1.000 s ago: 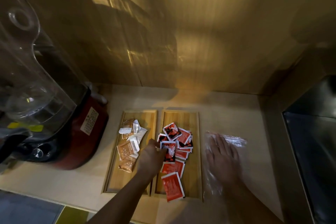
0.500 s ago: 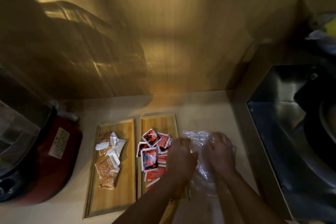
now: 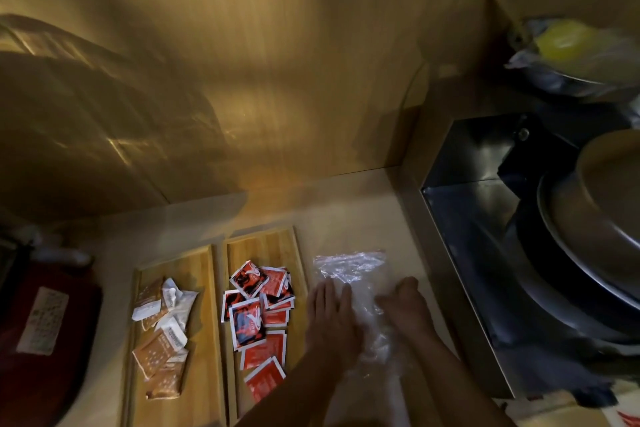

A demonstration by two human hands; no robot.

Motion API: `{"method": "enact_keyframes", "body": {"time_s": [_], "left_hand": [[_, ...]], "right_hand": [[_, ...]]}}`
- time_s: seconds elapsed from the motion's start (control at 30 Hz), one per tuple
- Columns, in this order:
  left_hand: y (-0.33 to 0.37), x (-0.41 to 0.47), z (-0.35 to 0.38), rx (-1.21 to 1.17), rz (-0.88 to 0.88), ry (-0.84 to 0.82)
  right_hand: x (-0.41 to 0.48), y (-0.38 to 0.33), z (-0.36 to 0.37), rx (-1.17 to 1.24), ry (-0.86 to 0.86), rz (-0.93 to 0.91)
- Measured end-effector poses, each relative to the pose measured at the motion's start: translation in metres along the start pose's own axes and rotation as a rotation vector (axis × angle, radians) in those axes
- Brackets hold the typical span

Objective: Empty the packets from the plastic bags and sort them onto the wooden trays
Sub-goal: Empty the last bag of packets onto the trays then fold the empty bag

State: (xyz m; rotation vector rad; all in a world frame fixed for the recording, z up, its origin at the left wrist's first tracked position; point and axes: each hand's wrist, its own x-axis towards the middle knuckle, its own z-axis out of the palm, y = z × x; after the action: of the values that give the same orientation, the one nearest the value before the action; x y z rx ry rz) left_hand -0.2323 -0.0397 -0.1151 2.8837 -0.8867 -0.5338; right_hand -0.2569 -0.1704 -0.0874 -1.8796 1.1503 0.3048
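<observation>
A clear plastic bag (image 3: 349, 265) lies flat on the counter to the right of two wooden trays. My left hand (image 3: 330, 319) rests flat on the bag's left side with fingers straight. My right hand (image 3: 407, 305) presses on its right side, fingers bent down onto the plastic. The right wooden tray (image 3: 263, 246) holds a pile of red packets (image 3: 261, 319). The left wooden tray (image 3: 188, 263) holds brown and white packets (image 3: 162, 333). No packets show inside the bag.
A red appliance (image 3: 45, 333) with a white label stands at the left edge. To the right is a steel sink (image 3: 460, 218) with stacked pans (image 3: 595, 253). A yellow object in plastic (image 3: 561, 40) sits at the far right. The wall runs close behind the trays.
My left hand left the red packets on the right tray and came onto the plastic bag beside my right hand. The view swung to the right, bringing the sink into sight.
</observation>
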Motion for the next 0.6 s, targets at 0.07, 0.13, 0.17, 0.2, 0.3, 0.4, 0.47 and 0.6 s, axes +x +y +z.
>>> {"method": "enact_keyframes", "body": {"time_s": [0.07, 0.13, 0.17, 0.2, 0.3, 0.4, 0.47, 0.6], "left_hand": [[-0.003, 0.002, 0.003, 0.009, -0.002, -0.012], [-0.005, 0.002, 0.006, -0.03, -0.012, -0.002], [-0.005, -0.001, 0.002, -0.054, -0.017, 0.028], [-0.007, -0.003, -0.001, -0.11, -0.029, 0.063], [-0.004, -0.001, -0.005, -0.389, -0.074, 0.139], [-0.002, -0.002, -0.011, -0.887, -0.121, 0.214], [-0.002, -0.003, -0.02, -1.333, -0.181, 0.183], [-0.008, -0.005, -0.046, -1.597, -0.318, 0.05]], "right_hand": [[-0.001, 0.0, 0.0, 0.039, -0.041, -0.028], [-0.003, 0.0, 0.0, 0.16, -0.105, -0.074], [-0.005, -0.001, 0.0, 0.222, -0.14, -0.085], [-0.007, -0.003, 0.0, 0.287, -0.165, -0.087], [-0.01, -0.006, -0.006, 0.502, -0.268, -0.074], [-0.012, -0.005, -0.016, 0.751, -0.46, -0.055], [-0.015, -0.005, -0.023, 0.898, -0.6, -0.079], [-0.019, -0.008, -0.033, 1.008, -0.713, -0.171]]}}
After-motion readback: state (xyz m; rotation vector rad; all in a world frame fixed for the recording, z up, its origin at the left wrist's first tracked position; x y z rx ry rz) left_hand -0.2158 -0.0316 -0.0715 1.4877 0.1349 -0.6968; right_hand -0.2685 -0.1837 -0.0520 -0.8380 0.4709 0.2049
